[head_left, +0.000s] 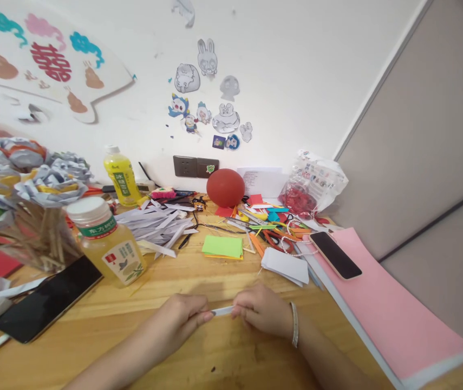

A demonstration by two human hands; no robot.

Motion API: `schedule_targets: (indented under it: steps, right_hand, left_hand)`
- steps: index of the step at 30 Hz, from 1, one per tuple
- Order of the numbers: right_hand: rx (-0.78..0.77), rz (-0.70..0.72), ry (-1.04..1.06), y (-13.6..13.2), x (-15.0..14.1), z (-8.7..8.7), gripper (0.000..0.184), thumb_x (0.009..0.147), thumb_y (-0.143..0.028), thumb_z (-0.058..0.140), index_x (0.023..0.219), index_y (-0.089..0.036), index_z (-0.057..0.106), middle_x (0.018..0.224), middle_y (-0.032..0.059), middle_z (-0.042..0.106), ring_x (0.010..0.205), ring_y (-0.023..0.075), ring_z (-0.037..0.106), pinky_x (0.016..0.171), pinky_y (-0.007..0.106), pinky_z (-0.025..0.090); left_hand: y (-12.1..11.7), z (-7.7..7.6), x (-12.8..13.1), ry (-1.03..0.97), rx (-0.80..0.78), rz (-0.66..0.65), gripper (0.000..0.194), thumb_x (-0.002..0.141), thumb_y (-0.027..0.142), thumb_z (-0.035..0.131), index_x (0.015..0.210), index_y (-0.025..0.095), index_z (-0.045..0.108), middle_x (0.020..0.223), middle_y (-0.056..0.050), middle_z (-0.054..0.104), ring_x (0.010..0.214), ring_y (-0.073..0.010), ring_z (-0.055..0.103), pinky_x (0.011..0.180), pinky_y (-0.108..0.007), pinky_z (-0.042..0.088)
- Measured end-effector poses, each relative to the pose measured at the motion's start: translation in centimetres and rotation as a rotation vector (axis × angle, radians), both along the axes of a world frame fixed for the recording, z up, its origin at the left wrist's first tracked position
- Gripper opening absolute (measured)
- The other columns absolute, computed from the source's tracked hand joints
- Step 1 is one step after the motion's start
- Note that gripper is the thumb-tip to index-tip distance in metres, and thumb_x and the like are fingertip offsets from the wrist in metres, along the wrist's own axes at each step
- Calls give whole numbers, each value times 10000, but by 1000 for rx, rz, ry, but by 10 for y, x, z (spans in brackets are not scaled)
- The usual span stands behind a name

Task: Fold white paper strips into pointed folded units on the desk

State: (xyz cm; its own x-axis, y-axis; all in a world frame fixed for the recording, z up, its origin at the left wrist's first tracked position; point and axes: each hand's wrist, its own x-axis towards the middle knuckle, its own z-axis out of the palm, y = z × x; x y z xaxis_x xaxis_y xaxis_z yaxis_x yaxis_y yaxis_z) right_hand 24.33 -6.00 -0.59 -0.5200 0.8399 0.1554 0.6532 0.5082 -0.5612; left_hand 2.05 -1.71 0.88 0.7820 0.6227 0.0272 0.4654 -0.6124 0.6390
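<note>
Left hand and right hand both clamping white strip; your bottles holding yellow drink.

The wooden surface carries a heap of white paper strips at eleven o'clock and a green-topped paper stack at twelve. White slips lie at one, large pink sheets at three. A labelled bottle stands at ten, and a black phone lies at nine.

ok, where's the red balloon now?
Head view, at the back of the table, right of centre: the red balloon sits against the wall, just right of the sockets.
</note>
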Motion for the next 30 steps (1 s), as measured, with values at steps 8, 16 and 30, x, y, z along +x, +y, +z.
schedule_targets:
  steps: [8, 16, 30]
  right_hand:
    - [6, -316, 234, 3, 35, 5, 583, 940, -550, 264, 648, -170, 596, 504, 3, 556, 523, 137, 534, 556, 236, 401]
    - [53, -38, 122, -1, -4, -7, 470, 961, -461, 305, 744, -187, 619, 623, 12, 632, 611, 140, 569, 646, 244, 415]
    - [90, -161, 93, -2, -5, -8, 551, 981, -456, 223, 634, -196, 562, 496, -11, 584, 536, 134, 568, 588, 233, 401]
  left_hand:
    - [9, -1, -10, 3, -50, 146, 367, 868, 401, 338, 575, 196, 421, 527, 43, 455, 492, -102, 419, 472, -182, 303]
    - [3, -8, 4, -24, -109, 98, 314, 830, 390, 444, 631, 176, 560, 575, 12, 596, 534, -109, 520, 521, -183, 347]
    - [-4, -3, 0, 11, 173, 90, 358, 923, 326, 359, 682, 183, 581, 642, -6, 617, 605, -134, 581, 560, -198, 390]
